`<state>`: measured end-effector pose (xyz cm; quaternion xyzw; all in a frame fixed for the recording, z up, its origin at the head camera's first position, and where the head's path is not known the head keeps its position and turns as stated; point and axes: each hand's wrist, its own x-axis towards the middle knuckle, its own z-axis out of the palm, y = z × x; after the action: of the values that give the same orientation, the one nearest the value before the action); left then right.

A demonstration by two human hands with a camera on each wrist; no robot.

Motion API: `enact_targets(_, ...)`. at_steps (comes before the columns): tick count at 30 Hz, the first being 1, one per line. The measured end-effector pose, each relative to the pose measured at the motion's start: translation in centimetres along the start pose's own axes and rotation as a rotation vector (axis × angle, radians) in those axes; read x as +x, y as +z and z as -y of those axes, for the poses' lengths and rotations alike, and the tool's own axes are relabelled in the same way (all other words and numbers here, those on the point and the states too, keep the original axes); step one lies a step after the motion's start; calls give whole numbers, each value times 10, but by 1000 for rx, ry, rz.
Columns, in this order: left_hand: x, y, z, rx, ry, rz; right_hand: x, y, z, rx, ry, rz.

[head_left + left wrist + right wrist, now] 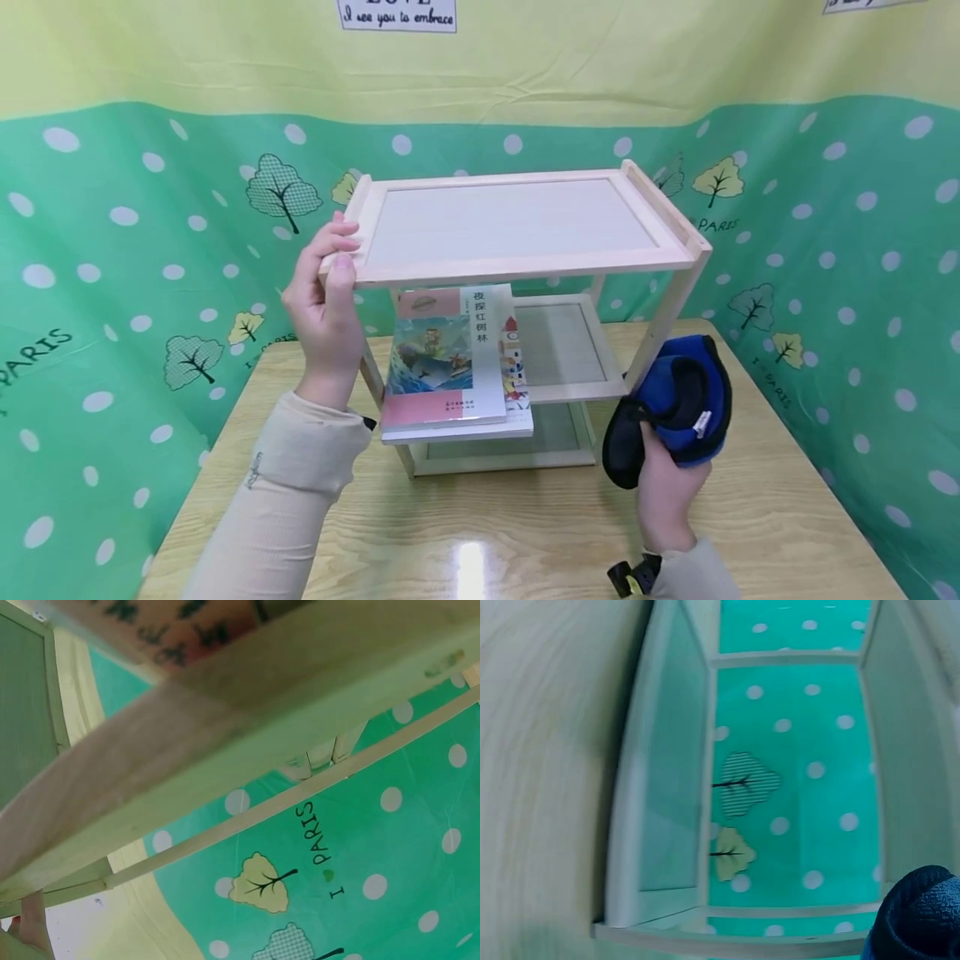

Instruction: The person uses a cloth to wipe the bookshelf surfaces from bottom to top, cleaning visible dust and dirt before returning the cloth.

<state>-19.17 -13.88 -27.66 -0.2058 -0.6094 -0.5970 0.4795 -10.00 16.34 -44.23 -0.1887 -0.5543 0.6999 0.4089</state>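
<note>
A pale wooden three-tier shelf point(487, 271) stands on the table. The left hand point(326, 308) grips the front left corner of its top tier, thumb at the front edge and fingers over the side rail. In the left wrist view, part of the left hand point(28, 930) shows at the lower left against the wood. The right hand point(670, 492) holds a folded blue and black fabric item point(686, 400) by its lower part, beside the shelf's front right post. That blue item point(919, 919) fills the lower right corner of the right wrist view; the right hand is not visible there.
Books point(442, 358) lie stacked at the left of the middle tier, the front one with a pink, white and blue cover. The wood-grain table point(555, 542) extends in front of the shelf. A green and yellow patterned curtain point(225, 133) hangs behind and at both sides.
</note>
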Motion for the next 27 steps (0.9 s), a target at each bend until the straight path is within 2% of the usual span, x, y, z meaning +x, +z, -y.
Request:
enact_targets(2,0,0,0,2,1,2,-1,1,7,64,-32,-4)
enact_targets(6,0,0,0,2,6,2,-2,4,18,260,-133,11)
enact_targets(9,1,0,0,3,8,2,-2,8,27,447,-210,63)
enact_targets(13,1,0,0,3,7,4,-5,13,40,638,-237,122)
enact_targets(17,0,0,0,5,3,4,-11,18,51,720,-217,138)
enact_targets(27,0,0,1,5,6,3,-23,29,69,760,-222,68)
